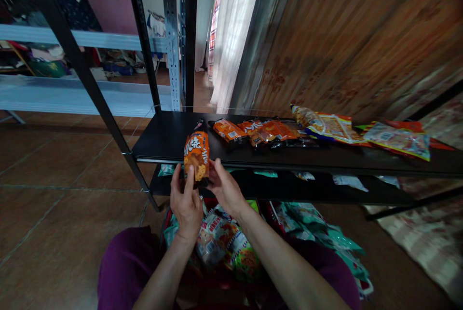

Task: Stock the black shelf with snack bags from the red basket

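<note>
**A:** What is closest to the camera?

**B:** Purple-clad knees [123, 266]. Between them is a heap of snack bags [224, 242] in green, red and teal, lying below the front edge of the black shelf [166, 136].

**A:** And the hands?

**B:** Both are raised just in front of that shelf's front edge. The left hand [186, 201] has its grip closed on the lower end of an orange snack packet [196, 153], with the thumb across its front. The right hand [226, 189] pinches the same packet's bottom corner from the other side, so its grip is closed on it too.

**A:** Where is the packet itself?

**B:** It stands upright, its lower end before the shelf's edge and its top over the shelf's left part. I cannot tell whether it touches the board.

**A:** Anything under the shelf?

**B:** Just beneath it is a lower board [289, 187] with a few teal and white packets [265, 173] lying on it.

**A:** What lies on the shelf?

**B:** Near its middle is a cluster of small orange packets [253, 131], lying flat and overlapping. Toward its right end are larger multicoloured bags [329, 127], also flat.

**A:** And beyond?

**B:** Behind the shelf is a wood-patterned wall [343, 45], with a pale curtain [231, 35] behind its left rear corner. Left of the shelf is brown tiled floor [54, 180], and past that stands a grey metal rack [170, 35].
</note>
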A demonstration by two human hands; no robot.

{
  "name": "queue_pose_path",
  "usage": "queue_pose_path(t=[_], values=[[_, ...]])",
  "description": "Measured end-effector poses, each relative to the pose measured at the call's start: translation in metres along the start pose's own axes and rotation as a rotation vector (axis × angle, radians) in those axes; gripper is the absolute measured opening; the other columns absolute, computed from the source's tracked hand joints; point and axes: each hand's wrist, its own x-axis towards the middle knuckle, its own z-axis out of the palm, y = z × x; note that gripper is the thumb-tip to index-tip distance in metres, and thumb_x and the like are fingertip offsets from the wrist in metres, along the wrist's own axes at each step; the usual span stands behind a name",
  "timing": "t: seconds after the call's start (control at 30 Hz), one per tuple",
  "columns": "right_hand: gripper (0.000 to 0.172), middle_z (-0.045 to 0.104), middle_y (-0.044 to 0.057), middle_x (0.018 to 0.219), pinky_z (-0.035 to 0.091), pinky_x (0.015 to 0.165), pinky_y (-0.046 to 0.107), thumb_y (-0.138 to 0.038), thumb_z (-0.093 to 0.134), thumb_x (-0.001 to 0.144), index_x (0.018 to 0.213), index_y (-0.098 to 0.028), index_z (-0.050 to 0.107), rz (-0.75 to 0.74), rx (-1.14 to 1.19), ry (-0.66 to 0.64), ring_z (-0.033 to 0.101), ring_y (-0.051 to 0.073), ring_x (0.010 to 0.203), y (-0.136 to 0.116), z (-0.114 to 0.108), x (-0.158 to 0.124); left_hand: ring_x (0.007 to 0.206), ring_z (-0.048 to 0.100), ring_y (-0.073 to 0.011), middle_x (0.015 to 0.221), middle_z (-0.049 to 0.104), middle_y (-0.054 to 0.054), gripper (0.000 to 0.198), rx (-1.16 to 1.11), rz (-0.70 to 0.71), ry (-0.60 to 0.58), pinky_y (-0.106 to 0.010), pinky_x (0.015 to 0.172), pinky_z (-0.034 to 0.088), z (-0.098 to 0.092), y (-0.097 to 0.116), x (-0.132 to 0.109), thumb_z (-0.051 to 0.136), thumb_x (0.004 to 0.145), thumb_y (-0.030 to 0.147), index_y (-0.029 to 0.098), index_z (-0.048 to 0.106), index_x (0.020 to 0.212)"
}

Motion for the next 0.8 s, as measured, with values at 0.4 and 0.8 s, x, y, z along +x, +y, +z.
queue_pose_path(t=[0.4, 0.8], values=[[0.039, 0.071, 0.000, 0.091, 0.050, 0.076, 0.029, -0.026, 0.081, 0.060, 0.096, -0.024, 0.065, 0.140, 0.152, -0.053, 0.065, 0.017, 0.087, 0.008, -0.016, 0.004, 0.115, 0.048, -0.0276, 0.131, 0.046, -0.015, 0.052, 0.101, 0.276, -0.059, -0.043, 0.088, 0.045, -0.003, -0.009, -0.012, 0.048, 0.080, 0.005, 0.025, 0.057, 0.127], [0.040, 0.070, -0.001, 0.099, 0.052, 0.079, 0.034, -0.025, 0.079, 0.061, 0.097, -0.025, 0.061, 0.142, 0.198, -0.025, 0.066, 0.018, 0.089, 0.012, -0.024, 0.012, 0.107, 0.056, -0.0215, 0.116, 0.058, -0.010, 0.034, -0.424, -0.449, -0.104, -0.033, 0.081, 0.049, -0.012, -0.007, -0.009, 0.053, 0.086, 0.033, 0.021, 0.055, 0.119]])
